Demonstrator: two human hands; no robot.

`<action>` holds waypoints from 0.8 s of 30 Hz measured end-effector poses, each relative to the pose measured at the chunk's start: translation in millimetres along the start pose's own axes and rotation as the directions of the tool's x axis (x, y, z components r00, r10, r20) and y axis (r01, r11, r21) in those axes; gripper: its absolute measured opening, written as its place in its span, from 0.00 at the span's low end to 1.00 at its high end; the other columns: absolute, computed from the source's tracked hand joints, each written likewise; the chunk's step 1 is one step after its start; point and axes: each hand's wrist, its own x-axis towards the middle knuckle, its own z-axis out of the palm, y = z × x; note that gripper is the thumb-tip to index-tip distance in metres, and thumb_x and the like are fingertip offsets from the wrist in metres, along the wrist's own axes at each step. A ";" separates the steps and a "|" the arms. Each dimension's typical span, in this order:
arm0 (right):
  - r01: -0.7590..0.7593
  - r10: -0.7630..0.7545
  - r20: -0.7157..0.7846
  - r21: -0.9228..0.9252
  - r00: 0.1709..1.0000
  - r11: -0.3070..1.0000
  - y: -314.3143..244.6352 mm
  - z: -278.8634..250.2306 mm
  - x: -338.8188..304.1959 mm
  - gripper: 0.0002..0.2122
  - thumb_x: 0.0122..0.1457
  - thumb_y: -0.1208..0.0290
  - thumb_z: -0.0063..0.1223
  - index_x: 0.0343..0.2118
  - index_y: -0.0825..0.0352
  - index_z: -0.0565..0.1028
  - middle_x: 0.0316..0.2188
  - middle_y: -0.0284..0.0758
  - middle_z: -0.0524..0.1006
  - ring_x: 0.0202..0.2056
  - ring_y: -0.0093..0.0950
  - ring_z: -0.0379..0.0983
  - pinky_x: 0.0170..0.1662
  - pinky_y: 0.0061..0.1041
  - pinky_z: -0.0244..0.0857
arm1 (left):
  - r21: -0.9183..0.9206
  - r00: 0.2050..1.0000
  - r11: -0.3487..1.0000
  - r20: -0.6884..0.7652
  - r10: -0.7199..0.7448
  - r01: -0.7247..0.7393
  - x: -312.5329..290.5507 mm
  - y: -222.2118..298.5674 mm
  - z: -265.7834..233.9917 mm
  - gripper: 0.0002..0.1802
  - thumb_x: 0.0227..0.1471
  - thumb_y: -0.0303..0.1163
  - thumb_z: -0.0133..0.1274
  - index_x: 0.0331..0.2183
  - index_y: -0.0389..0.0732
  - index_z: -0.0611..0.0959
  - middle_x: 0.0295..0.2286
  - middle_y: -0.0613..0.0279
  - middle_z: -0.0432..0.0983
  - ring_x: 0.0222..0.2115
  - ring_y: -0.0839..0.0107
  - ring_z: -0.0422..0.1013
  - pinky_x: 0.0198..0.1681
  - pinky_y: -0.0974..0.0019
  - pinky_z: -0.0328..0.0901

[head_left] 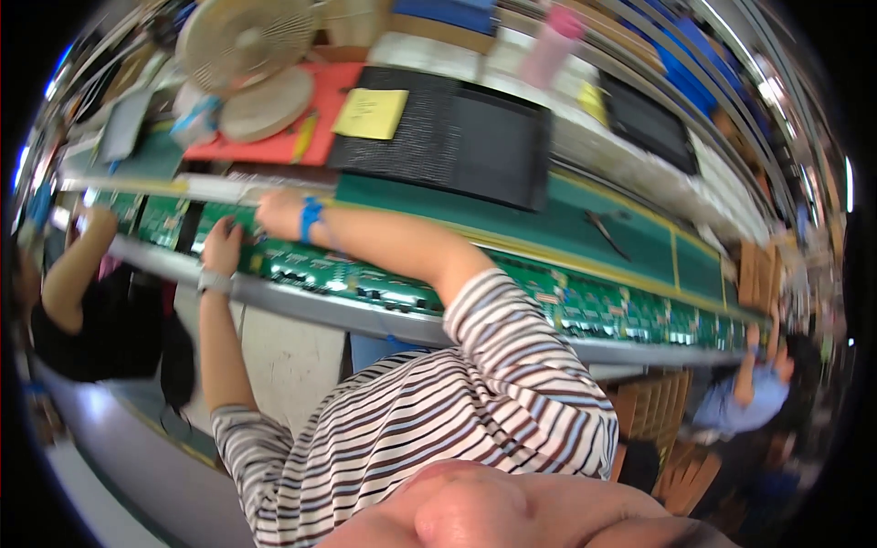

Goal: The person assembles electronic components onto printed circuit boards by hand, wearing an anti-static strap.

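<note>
A row of green circuit boards (306, 267) with small components runs along the metal-edged line in front of me. Over the boards at the left part of the line is my left hand (222, 247), its fingers bent together at a board's end; a wristband circles that wrist. Just to its right and a little farther off, my right hand (279, 215) reaches across, fingers closed and pointing down at the board. A blue wrist strap (311, 219) with a thin cord is on my right wrist. Whatever small thing either hand pinches is hidden or blurred.
Behind the line lie a black tray (498, 142) with a yellow note (372, 113), a fan (247, 41) on a red sheet, and pliers (607, 235) on a green mat. A pink-capped bottle (551, 46) stands farther back. Co-workers sit at both ends.
</note>
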 end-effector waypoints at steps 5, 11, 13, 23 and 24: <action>0.115 -0.115 -0.003 -0.028 0.993 0.993 11.2 -8.1 -7.5 0.07 0.41 0.71 0.46 0.21 0.64 0.76 0.22 0.40 0.74 0.28 0.35 0.72 0.33 0.32 0.67 | 0.156 0.992 0.987 -0.111 0.056 -0.038 -20.7 42.2 -6.5 0.18 0.43 0.36 0.48 0.37 0.38 0.75 0.30 0.49 0.73 0.33 0.54 0.69 0.37 0.60 0.63; 0.034 0.011 -0.130 0.335 0.991 0.941 -4.0 -45.7 -3.5 0.10 0.43 0.70 0.52 0.29 0.66 0.73 0.29 0.39 0.71 0.33 0.34 0.69 0.36 0.29 0.64 | -0.393 0.975 0.909 -0.215 0.055 -0.138 -16.3 31.9 -3.3 0.17 0.45 0.32 0.50 0.39 0.35 0.74 0.30 0.57 0.75 0.30 0.71 0.71 0.35 0.70 0.65; 0.012 0.051 -0.100 0.550 0.994 0.835 -4.7 -48.0 6.6 0.10 0.44 0.70 0.53 0.30 0.67 0.73 0.29 0.39 0.71 0.32 0.31 0.69 0.35 0.26 0.64 | -0.713 0.996 0.701 -0.074 -0.046 -0.020 -18.6 53.1 -4.3 0.18 0.46 0.31 0.49 0.40 0.33 0.72 0.31 0.59 0.73 0.31 0.74 0.70 0.36 0.72 0.64; -0.385 0.242 0.344 0.911 0.907 0.148 3.8 -32.0 39.1 0.07 0.48 0.75 0.49 0.30 0.69 0.71 0.25 0.29 0.72 0.26 0.17 0.66 0.29 0.16 0.61 | -0.855 0.998 0.517 0.004 -0.057 0.033 -10.2 48.8 -8.4 0.22 0.47 0.28 0.48 0.45 0.29 0.68 0.34 0.60 0.71 0.33 0.77 0.68 0.36 0.78 0.62; -0.415 0.264 0.376 0.904 0.888 0.106 6.6 -31.0 39.8 0.07 0.46 0.75 0.49 0.29 0.70 0.72 0.25 0.32 0.74 0.27 0.20 0.68 0.31 0.18 0.62 | -0.801 0.993 0.599 -0.060 -0.102 0.013 -11.8 48.7 -12.3 0.22 0.47 0.28 0.48 0.45 0.29 0.68 0.33 0.60 0.71 0.31 0.76 0.69 0.35 0.78 0.62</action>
